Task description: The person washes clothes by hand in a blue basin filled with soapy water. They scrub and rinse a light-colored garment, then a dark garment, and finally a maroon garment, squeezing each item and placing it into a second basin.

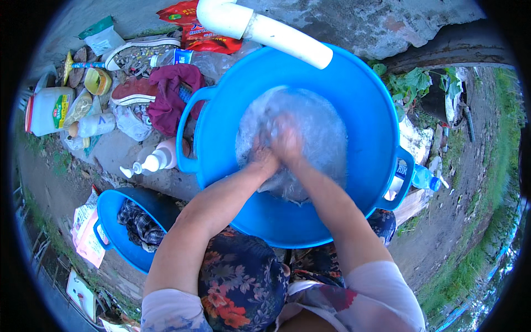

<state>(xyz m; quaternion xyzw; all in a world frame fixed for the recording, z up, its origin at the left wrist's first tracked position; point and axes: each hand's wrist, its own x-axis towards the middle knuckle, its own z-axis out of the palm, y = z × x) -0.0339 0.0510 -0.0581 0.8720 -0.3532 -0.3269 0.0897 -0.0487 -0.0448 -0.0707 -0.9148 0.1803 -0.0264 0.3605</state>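
Both my arms reach down into a large blue tub (365,138) of cloudy, sudsy water (321,144). My left hand (265,156) is low in the water at the middle, its fingers hidden by suds. Close against it, my right hand (287,141) is smeared by motion. Whitish-grey folds or foam surround both hands, and I cannot make out whether cloth is between them. A white bent pipe (287,39) hangs over the tub's far rim.
Left of the tub stand a pump bottle (160,157), a maroon cloth (171,97), shoes (135,91) and a white jug (50,110). A smaller blue basin (113,232) holds dark checked cloth (141,224). To the right lies a plastic bottle (425,178).
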